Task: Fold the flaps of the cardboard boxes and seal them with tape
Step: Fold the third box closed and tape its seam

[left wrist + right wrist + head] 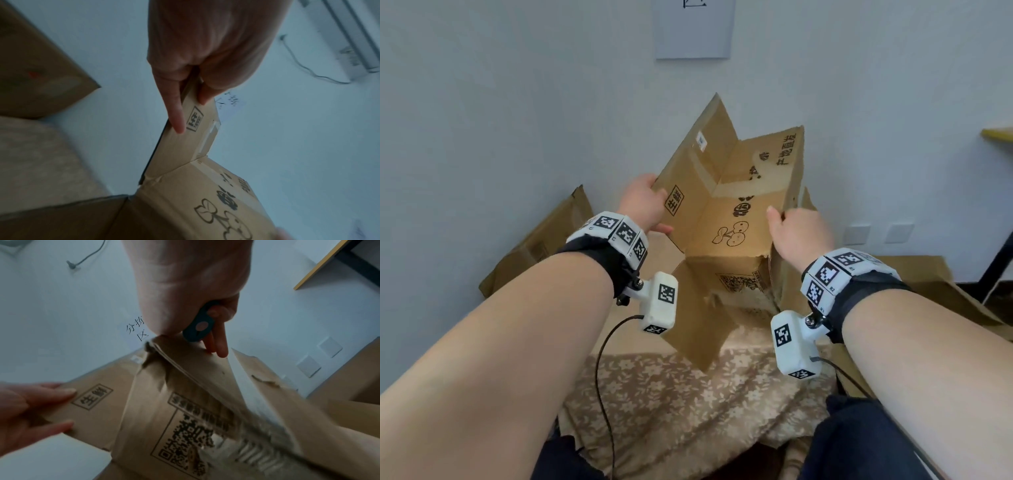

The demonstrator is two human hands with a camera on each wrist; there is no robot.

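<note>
A brown cardboard box (pixel 726 219) printed with black characters, a cherry drawing and a QR code is held up in the air, its flaps splayed outward. My left hand (pixel 643 202) grips the left panel, thumb on the printed face and fingers behind it (pixel 191 113). My right hand (pixel 798 229) pinches the right panel's edge (pixel 191 344) and also keeps a small teal cutter (pixel 198 326) tucked against the palm. The box's lower flap (pixel 698 329) hangs down toward me. No tape shows in any view.
A floral cloth (pixel 688 411) covers the surface below the box. Flattened cardboard leans against the wall at the left (pixel 541 240), and more lies at the right (pixel 945 291). A yellow-edged table (pixel 996 133) stands at the far right.
</note>
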